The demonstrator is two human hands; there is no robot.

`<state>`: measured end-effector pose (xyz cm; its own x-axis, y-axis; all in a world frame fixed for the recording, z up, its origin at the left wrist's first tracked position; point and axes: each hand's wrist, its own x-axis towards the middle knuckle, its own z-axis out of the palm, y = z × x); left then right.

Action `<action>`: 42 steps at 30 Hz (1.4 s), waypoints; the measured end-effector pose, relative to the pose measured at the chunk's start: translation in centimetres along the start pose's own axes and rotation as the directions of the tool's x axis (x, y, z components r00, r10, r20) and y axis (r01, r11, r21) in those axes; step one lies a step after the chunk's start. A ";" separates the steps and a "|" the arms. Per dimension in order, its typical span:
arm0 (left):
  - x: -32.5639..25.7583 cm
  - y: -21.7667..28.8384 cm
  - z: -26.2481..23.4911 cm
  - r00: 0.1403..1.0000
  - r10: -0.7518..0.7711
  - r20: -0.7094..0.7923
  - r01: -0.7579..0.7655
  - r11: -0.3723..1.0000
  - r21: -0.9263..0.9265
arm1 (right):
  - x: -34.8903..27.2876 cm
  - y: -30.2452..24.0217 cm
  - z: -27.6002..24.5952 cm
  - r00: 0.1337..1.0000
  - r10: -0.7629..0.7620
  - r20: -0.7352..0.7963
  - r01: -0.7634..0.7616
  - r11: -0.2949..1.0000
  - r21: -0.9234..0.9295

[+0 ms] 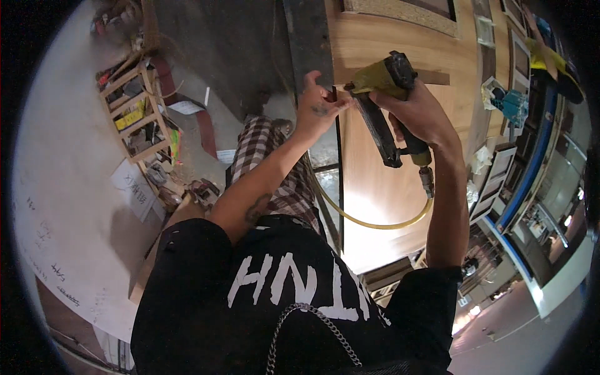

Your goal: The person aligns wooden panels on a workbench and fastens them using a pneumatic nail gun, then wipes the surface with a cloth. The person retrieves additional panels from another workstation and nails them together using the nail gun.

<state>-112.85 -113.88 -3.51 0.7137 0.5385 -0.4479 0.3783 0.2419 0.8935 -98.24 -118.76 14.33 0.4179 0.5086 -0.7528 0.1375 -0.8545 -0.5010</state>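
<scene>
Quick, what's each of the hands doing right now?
Left hand: open, fingers spread against the edge of the wooden panel.
Right hand: closed around the nail gun.

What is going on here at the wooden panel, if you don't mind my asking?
A person holds a yellow nail gun in the right hand, its nose against a thin wood strip on a large wooden panel. The left hand steadies the strip's end. A yellow hose loops down from the gun.

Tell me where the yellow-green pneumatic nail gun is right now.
In the head view, upper centre: the yellow-green pneumatic nail gun is gripped by the right hand, its nose near the left hand, over the wooden panel.
</scene>
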 end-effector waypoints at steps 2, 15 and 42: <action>-0.2 -1.5 0.3 0.985 0.164 -0.058 -0.174 0.930 -0.324 | 1.0 -1.2 1.1 0.999 -0.021 0.034 0.024 0.998 -0.064; -0.2 -0.6 0.5 1.000 0.020 0.011 -0.014 0.922 -0.386 | 0.9 -3.0 2.2 0.999 -0.031 -0.017 0.027 0.975 -0.220; -19.8 0.1 28.3 0.641 0.196 0.742 -0.721 0.486 0.494 | -35.1 46.1 14.5 0.533 0.737 -0.414 0.088 0.439 0.894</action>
<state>-110.29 -147.40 4.54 0.9692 -0.2062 -0.1349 -0.0392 -0.6696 0.7417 -119.58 -174.47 11.42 0.6965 -0.4025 -0.5940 -0.7059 -0.2358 -0.6679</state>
